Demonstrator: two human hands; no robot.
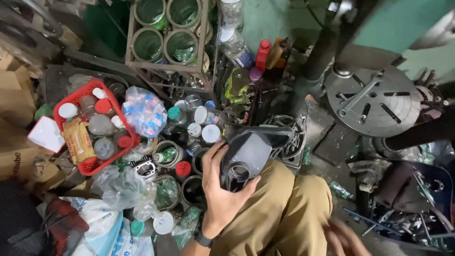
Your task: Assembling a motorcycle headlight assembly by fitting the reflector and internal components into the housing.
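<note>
While the left hand (pixel 222 189) wraps its fingers around a dark grey plastic container (pixel 249 154), open mouth up, we note the container rests on the person's knee above a floor crowded with jars. Just left stands a red basket (pixel 64 105) of capped jars. Our view of the right hand (pixel 343 239) is blurred; its fingers' state we cannot tell.

Basket (pixel 71 97) left of jug (pixel 253 149); rack (pixel 166 66) behind.

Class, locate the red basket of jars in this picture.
The red basket sits at left of the head view, beside a clear bag of small packets, above the crumpled plastic.
</note>
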